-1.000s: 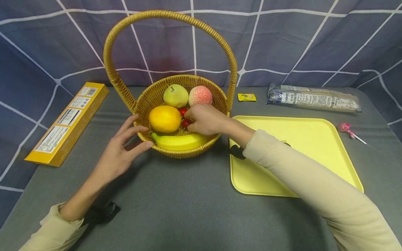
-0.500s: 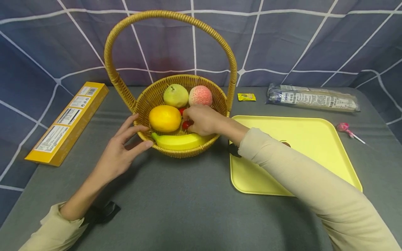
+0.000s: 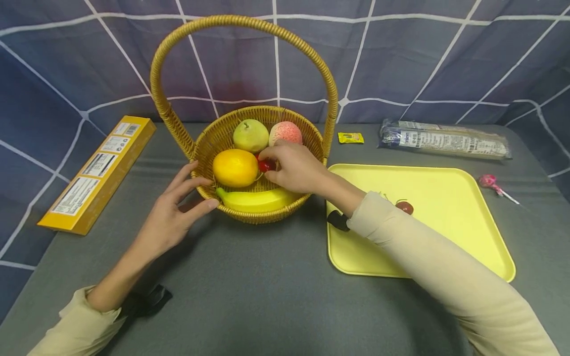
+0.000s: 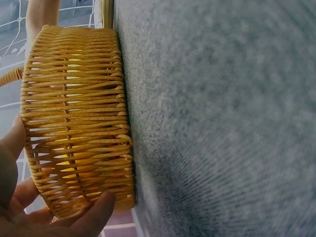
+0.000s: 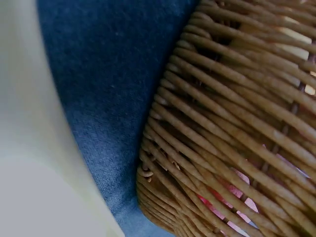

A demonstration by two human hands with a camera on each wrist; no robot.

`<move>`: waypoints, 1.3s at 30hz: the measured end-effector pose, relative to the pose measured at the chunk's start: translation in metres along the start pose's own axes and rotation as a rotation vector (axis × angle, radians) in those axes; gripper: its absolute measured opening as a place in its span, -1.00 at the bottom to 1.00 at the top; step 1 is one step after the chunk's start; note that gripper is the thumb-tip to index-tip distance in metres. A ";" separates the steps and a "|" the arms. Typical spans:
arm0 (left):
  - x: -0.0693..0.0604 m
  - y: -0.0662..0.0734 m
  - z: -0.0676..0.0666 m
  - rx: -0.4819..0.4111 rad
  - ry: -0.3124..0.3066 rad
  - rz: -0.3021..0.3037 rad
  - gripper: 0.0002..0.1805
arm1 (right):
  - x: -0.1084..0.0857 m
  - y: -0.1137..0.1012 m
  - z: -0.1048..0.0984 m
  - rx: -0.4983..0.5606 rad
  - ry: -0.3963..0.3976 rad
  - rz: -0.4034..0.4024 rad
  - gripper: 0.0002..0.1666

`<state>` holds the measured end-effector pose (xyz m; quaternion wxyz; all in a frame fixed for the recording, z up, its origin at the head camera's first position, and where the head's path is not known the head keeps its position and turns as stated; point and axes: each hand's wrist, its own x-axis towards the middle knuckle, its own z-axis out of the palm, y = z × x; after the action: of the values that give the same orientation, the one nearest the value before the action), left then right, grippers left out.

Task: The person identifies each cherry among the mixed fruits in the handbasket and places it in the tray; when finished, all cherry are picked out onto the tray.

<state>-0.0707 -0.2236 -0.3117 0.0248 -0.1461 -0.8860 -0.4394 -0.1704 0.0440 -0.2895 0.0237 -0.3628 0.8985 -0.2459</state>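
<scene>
A wicker basket [image 3: 258,217] with a tall handle holds a green pear-like fruit [image 3: 251,135], a pink peach [image 3: 286,132], an orange-yellow lemon-shaped fruit [image 3: 235,168], a banana [image 3: 258,200] and red cherries. My right hand [image 3: 296,168] reaches inside and pinches a shiny red cherry [image 3: 266,164]; its fingertips are partly hidden. At the basket's left side, my left hand [image 3: 171,212] holds the rim, thumb and fingers spread along it. The left wrist view shows fingers [image 4: 98,212] against the woven wall [image 4: 79,118]. In the right wrist view, the basket wall [image 5: 237,113] hides the hand.
Right of the basket lies a yellow tray [image 3: 445,222] bearing a dark red cherry [image 3: 404,206], partly under the right sleeve. Behind are a small yellow packet [image 3: 350,138] and a clear-wrapped package [image 3: 445,140]. A lollipop [image 3: 489,182] lies far right, a long orange box [image 3: 98,173] left.
My right hand has shifted slightly up inside the basket, with a cherry now between its fingertips. More of the cherry on the tray shows. My left hand stays at the rim.
</scene>
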 end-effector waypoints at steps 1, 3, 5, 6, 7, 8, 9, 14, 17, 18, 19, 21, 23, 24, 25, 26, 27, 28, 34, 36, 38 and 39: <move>0.000 0.000 0.000 0.006 0.001 -0.001 -0.59 | -0.001 0.000 0.000 0.003 0.021 -0.006 -0.65; 0.001 0.000 0.000 0.011 0.004 -0.001 -0.58 | -0.003 -0.001 0.000 0.002 0.047 -0.014 -0.66; 0.001 0.000 -0.001 0.002 0.002 -0.005 -0.58 | -0.004 -0.002 0.000 0.008 0.059 -0.020 -0.66; 0.001 -0.001 -0.001 0.000 0.001 -0.005 -0.58 | -0.004 -0.002 0.000 0.012 0.066 -0.018 -0.66; 0.001 -0.001 -0.001 -0.002 0.000 -0.007 -0.58 | -0.005 -0.003 0.000 0.016 0.073 -0.015 -0.65; 0.001 -0.001 -0.001 -0.002 -0.001 -0.006 -0.58 | -0.005 -0.003 0.000 0.023 0.081 -0.008 -0.64; 0.000 -0.001 0.000 -0.001 -0.001 -0.007 -0.58 | -0.007 -0.004 0.001 0.031 0.091 -0.003 -0.64; 0.000 0.000 0.001 0.006 0.000 -0.006 -0.59 | -0.020 -0.008 -0.001 0.103 0.168 0.000 -0.63; 0.000 0.001 0.001 0.007 0.001 -0.003 -0.59 | -0.033 -0.010 -0.004 0.149 0.208 -0.012 -0.64; 0.000 0.001 0.001 0.001 0.001 -0.003 -0.59 | -0.038 -0.010 -0.005 0.162 0.217 -0.017 -0.64; 0.001 0.002 0.001 -0.004 0.001 -0.003 -0.59 | -0.043 -0.010 -0.007 0.176 0.224 -0.020 -0.65; 0.001 0.002 0.001 -0.008 0.000 -0.006 -0.59 | -0.054 -0.010 -0.011 0.196 0.236 -0.024 -0.65; 0.001 0.002 0.001 -0.011 -0.001 -0.006 -0.60 | -0.066 -0.009 -0.015 0.222 0.250 -0.026 -0.64; 0.001 0.002 0.001 -0.007 -0.002 -0.004 -0.60 | -0.072 -0.008 -0.018 0.240 0.258 -0.028 -0.65; 0.001 0.002 0.001 -0.005 -0.002 -0.002 -0.60 | -0.078 -0.008 -0.021 0.256 0.266 -0.028 -0.65; 0.001 0.001 0.001 -0.003 -0.002 0.001 -0.60 | -0.084 -0.007 -0.023 0.265 0.276 -0.029 -0.65; 0.001 0.001 0.002 0.001 0.001 0.006 -0.60 | -0.090 -0.006 -0.027 0.274 0.284 -0.031 -0.64; 0.001 0.001 0.002 0.002 0.006 0.011 -0.60 | -0.096 -0.004 -0.030 0.282 0.289 -0.027 -0.64; 0.000 0.000 0.001 0.005 0.023 0.024 -0.59 | -0.133 0.012 -0.050 0.264 0.298 0.033 -0.62; 0.000 0.000 0.001 0.007 0.022 0.025 -0.59 | -0.146 0.019 -0.056 0.259 0.303 0.071 -0.63; 0.000 -0.001 0.001 0.005 0.019 0.028 -0.59 | -0.160 0.026 -0.062 0.259 0.309 0.137 -0.63; 0.000 -0.001 0.001 0.004 0.019 0.029 -0.60 | -0.166 0.029 -0.065 0.262 0.314 0.172 -0.63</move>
<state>-0.0713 -0.2228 -0.3133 0.0398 -0.1547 -0.8843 -0.4388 -0.0813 0.2001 -0.2686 -0.0487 -0.2357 0.8791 -0.4113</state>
